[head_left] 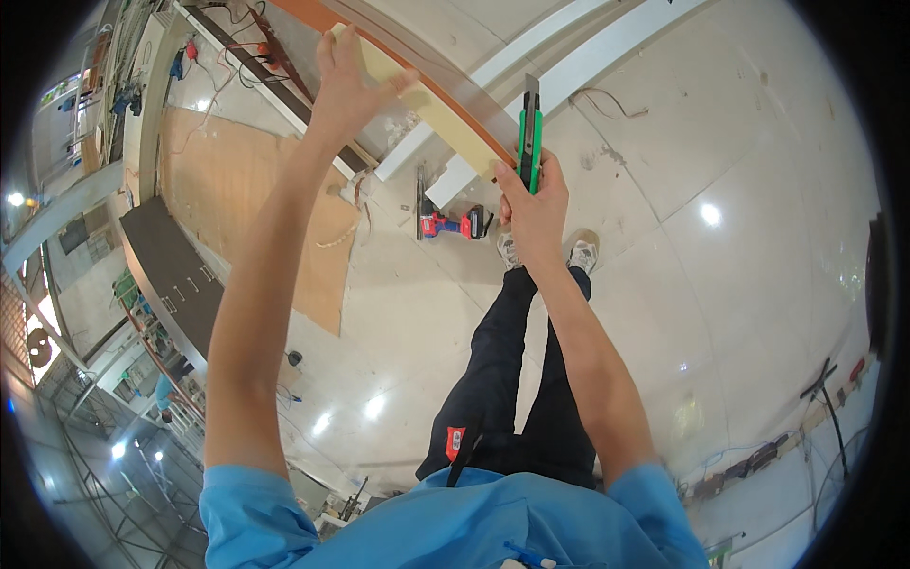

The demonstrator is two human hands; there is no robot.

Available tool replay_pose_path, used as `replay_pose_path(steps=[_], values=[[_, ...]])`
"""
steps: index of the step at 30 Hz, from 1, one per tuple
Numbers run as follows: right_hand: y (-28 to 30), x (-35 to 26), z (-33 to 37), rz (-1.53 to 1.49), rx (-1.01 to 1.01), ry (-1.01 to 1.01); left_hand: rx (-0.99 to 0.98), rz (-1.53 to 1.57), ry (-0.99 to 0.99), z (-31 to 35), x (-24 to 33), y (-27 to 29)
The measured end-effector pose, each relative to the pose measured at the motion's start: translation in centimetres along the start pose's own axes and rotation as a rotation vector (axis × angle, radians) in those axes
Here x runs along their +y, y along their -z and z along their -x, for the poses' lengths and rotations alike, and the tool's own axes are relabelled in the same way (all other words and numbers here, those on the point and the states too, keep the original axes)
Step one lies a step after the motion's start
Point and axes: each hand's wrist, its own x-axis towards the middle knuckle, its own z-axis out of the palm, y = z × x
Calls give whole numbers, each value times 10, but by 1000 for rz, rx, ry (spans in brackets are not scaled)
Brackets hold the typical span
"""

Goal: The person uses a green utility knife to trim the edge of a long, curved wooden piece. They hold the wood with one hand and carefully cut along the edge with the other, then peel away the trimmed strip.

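A long cream strip (441, 114) with an orange edge (464, 119) runs slantwise across the top of the view. My left hand (349, 85) rests on its upper part with the fingers apart and the thumb stretched along the strip. At the strip's lower end, my right hand (538, 204) is closed around a green utility knife (531, 142). The knife's dark blade points up, away from me. My right thumb touches the corner of the strip. What lies under my left fingers is partly hidden.
White bars (607, 62) extend behind the strip. On the tiled floor lies a red and blue cordless power tool (455, 224) with a black battery. A brown board (256, 190) covers floor at the left, beside a dark cabinet panel (171, 270). Cables (223, 81) trail at upper left.
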Motion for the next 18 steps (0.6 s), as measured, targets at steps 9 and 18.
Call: replay_pose_path(steps=[9,18], values=[[3,4,2,32,-22,43,172,54,16,10,-1,-15],[9,9,1,-79,-63,21,55,46,0,2,-31,0]])
